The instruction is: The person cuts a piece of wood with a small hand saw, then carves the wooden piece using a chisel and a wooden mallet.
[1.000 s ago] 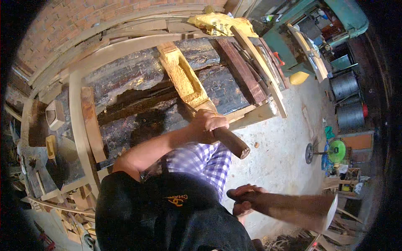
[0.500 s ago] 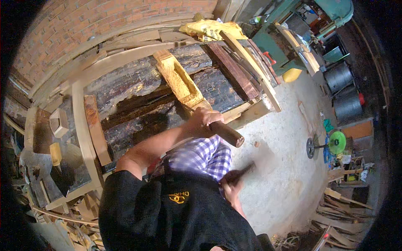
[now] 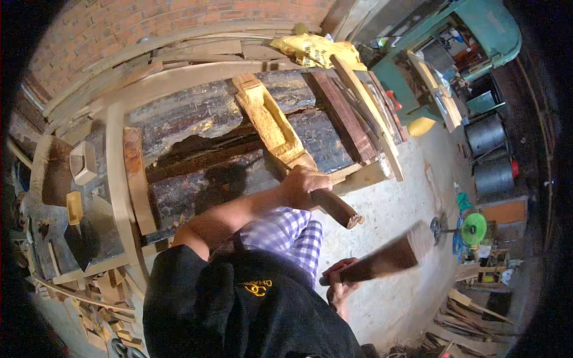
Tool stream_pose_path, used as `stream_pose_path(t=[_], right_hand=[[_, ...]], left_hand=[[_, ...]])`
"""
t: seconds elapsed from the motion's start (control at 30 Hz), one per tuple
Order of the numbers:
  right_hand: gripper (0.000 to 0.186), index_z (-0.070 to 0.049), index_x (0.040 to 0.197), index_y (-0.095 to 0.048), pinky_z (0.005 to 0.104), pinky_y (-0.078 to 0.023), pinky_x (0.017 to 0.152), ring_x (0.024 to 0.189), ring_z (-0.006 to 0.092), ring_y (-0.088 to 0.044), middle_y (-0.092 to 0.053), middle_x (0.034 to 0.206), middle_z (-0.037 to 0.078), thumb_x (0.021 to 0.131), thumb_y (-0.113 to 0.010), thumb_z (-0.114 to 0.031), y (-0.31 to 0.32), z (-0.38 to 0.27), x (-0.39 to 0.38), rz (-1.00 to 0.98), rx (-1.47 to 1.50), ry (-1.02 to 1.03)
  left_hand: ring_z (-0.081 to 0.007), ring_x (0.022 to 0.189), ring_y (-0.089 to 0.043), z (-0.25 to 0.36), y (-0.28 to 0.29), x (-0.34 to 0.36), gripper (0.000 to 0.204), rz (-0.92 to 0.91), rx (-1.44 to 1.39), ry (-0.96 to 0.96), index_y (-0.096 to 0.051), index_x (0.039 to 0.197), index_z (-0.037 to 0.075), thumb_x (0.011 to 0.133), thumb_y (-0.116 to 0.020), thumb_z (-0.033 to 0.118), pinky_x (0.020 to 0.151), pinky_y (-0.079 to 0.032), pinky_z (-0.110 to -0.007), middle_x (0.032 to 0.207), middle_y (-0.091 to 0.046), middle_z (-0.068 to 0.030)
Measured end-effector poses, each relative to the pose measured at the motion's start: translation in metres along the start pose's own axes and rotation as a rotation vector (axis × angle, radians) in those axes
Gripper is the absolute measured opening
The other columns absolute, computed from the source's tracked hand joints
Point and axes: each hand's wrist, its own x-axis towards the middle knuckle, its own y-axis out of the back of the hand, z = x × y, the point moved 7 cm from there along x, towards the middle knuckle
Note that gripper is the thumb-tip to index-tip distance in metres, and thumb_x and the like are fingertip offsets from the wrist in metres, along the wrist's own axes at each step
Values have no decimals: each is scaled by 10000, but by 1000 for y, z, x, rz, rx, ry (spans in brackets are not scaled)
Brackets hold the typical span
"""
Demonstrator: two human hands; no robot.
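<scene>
A chisel with a thick brown wooden handle [image 3: 337, 209] is gripped in my left hand [image 3: 303, 186], fingers wrapped around it. The handle's end looks battered and split; the hand hides its blade. Just beyond that hand lies a pale yellow wooden block [image 3: 271, 122] with a long rectangular hollow cut into it. My right hand [image 3: 342, 287] is closed on the narrow grip of a dark wooden mallet [image 3: 382, 262], whose broad head points away to the right, blurred at its tip. The mallet is apart from the chisel handle.
Dark rough logs [image 3: 203, 113] form the surface under the block. Reddish-brown boards [image 3: 343, 113] lie at its right side. On the left, a metal-topped bench [image 3: 107, 232] carries a wooden plane-like box [image 3: 82, 162]. A green fan [image 3: 474, 228] stands on the floor at right.
The mallet has swung outward to the right and shows more of its head. My left hand and the chisel have shifted slightly right and down in view, along with the whole scene.
</scene>
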Motion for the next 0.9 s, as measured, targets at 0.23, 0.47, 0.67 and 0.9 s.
stream_pose_path(t=[0.23,0.47,0.67,0.9], right_hand=[[316,-59,922,-523,314,-467,613,590,182,-562,-597,680,55,770,-681,-286,11,2,7,-14,157,247],[305,-49,948,-512,312,-470,604,682,149,-564,-594,779,60,743,-725,-125,20,25,4,-126,-97,-94],[236,-63,904,-474,319,-446,605,629,146,-510,-554,708,49,788,-667,-134,10,14,9,-154,-118,84],[195,-36,866,-498,307,-477,560,580,163,-571,-589,697,79,754,-656,-59,18,24,7,24,76,95]], left_hand=[[-281,505,-577,0,-3,3,170,15,8,-12,-534,670,100,694,-682,179,455,-438,-377,571,-528,-71],[-286,529,-584,-5,-18,-5,125,-111,92,9,-556,724,108,718,-620,215,469,-458,-379,608,-554,-73],[-280,534,-590,-6,-15,-13,94,-21,101,-80,-567,710,112,698,-639,171,482,-462,-369,606,-565,-66],[-251,532,-589,-19,-7,-15,110,-13,54,57,-563,682,113,661,-663,154,495,-460,-372,602,-569,-63]])
